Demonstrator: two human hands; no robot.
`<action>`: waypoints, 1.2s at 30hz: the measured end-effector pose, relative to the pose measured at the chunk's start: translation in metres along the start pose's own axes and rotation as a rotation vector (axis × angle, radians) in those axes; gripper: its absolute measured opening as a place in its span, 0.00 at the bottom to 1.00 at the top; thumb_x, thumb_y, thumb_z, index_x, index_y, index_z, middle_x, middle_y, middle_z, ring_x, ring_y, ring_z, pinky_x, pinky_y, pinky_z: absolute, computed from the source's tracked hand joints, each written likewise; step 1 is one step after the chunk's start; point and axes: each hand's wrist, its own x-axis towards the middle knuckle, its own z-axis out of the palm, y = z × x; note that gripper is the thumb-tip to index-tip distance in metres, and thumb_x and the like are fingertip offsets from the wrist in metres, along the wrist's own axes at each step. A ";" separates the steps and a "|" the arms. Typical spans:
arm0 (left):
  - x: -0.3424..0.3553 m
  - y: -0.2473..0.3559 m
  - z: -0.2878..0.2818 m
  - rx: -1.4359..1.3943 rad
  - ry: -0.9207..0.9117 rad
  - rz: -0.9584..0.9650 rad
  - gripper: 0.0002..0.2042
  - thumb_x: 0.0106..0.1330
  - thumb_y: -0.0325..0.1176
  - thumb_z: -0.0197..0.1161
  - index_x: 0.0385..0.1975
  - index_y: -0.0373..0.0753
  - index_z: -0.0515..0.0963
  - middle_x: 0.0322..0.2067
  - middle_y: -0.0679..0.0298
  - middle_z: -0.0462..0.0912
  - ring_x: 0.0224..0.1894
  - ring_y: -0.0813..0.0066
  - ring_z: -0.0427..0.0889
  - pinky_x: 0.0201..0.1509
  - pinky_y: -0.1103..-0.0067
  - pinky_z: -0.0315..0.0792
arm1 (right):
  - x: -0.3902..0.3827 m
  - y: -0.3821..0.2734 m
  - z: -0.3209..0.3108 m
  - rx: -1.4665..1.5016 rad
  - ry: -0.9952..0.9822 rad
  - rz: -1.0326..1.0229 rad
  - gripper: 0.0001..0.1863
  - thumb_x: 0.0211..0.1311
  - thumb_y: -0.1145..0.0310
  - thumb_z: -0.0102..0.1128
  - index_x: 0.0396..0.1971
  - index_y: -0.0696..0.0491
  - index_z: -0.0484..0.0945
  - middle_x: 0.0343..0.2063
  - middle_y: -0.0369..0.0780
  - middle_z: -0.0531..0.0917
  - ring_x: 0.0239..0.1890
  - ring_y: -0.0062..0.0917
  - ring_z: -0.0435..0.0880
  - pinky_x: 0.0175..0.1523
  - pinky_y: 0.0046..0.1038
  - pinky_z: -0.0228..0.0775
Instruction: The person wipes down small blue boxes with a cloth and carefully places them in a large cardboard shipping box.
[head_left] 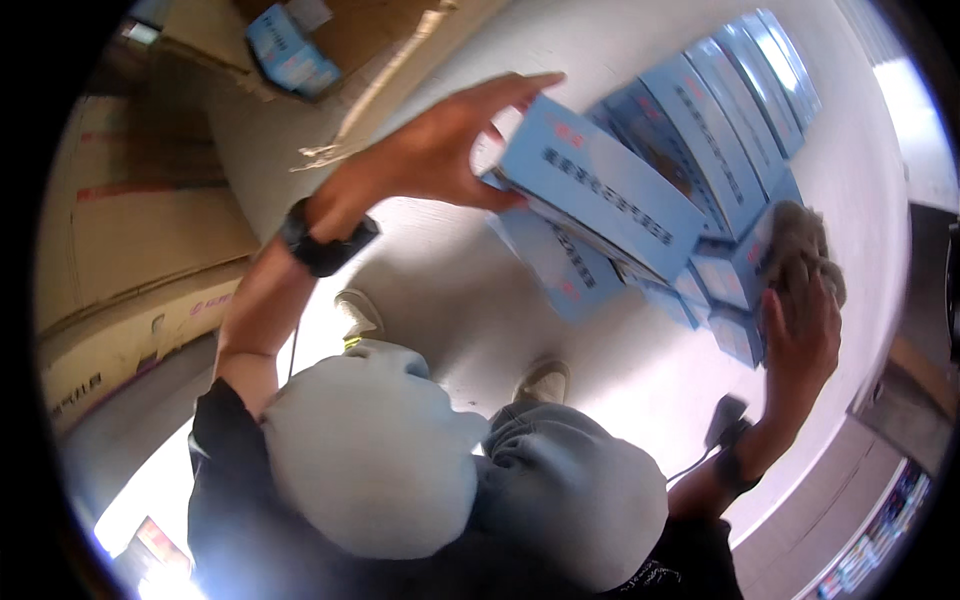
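Note:
My left hand [460, 140] grips the left end of a long light-blue cardboard box [600, 195], thumb below and fingers along the top edge. The box is tilted over other blue boxes. At the right, my right hand [808, 320] is closed on a crumpled grey-brown cloth [800, 245], which rests against the blue boxes beside it. Several similar boxes [705, 140] stand in a row behind the held one. Another blue box [565, 265] lies partly under it. The ends of more boxes [735, 330] show by my right hand.
An open brown carton [390, 90] with a blue packet [290, 50] inside stands at the far left. Large brown cartons [150, 230] line the left side. My knees [380, 450] and shoes [545, 382] are close below the boxes. Shelving with small goods [875, 530] is at lower right.

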 end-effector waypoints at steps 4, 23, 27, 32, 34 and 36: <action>-0.010 0.015 -0.002 -0.165 0.069 -0.018 0.39 0.40 0.34 0.81 0.57 0.46 0.70 0.54 0.60 0.73 0.57 0.61 0.75 0.45 0.71 0.83 | -0.009 -0.072 -0.012 -0.029 0.189 -0.138 0.31 0.56 0.52 0.70 0.57 0.51 0.75 0.48 0.51 0.79 0.52 0.45 0.78 0.55 0.48 0.72; -0.077 -0.160 -0.111 0.419 1.415 -0.478 0.45 0.50 0.26 0.74 0.62 0.24 0.47 0.60 0.38 0.53 0.67 0.45 0.51 0.68 0.56 0.53 | 0.224 -0.562 0.018 1.383 -0.543 -0.745 0.38 0.57 0.66 0.60 0.68 0.59 0.58 0.49 0.53 0.81 0.54 0.43 0.80 0.57 0.33 0.71; -0.110 -0.200 -0.090 0.670 1.190 -0.623 0.52 0.55 0.32 0.71 0.68 0.21 0.36 0.67 0.33 0.43 0.71 0.38 0.39 0.72 0.53 0.39 | 0.205 -0.596 0.041 1.165 -0.547 -0.779 0.34 0.55 0.74 0.58 0.66 0.54 0.66 0.52 0.51 0.79 0.54 0.38 0.79 0.55 0.32 0.70; -0.142 -0.218 -0.072 0.687 1.102 -0.562 0.51 0.56 0.35 0.71 0.69 0.24 0.38 0.70 0.36 0.41 0.72 0.41 0.44 0.74 0.58 0.39 | 0.193 -0.597 0.043 1.155 -0.512 -0.698 0.35 0.52 0.76 0.56 0.65 0.54 0.67 0.48 0.53 0.81 0.49 0.42 0.83 0.51 0.34 0.75; -0.150 -0.221 -0.068 0.488 1.097 -0.618 0.50 0.56 0.36 0.71 0.70 0.26 0.39 0.70 0.38 0.42 0.72 0.43 0.46 0.74 0.59 0.41 | 0.190 -0.585 0.035 1.195 -0.621 -0.683 0.34 0.52 0.71 0.59 0.64 0.54 0.69 0.47 0.54 0.81 0.50 0.42 0.83 0.53 0.34 0.74; -0.156 -0.219 -0.071 0.332 1.097 -0.462 0.47 0.57 0.38 0.70 0.69 0.29 0.46 0.69 0.41 0.48 0.71 0.47 0.50 0.74 0.60 0.45 | 0.176 -0.575 0.020 1.093 -0.490 -0.634 0.27 0.51 0.64 0.62 0.53 0.57 0.75 0.43 0.53 0.83 0.46 0.43 0.84 0.50 0.36 0.76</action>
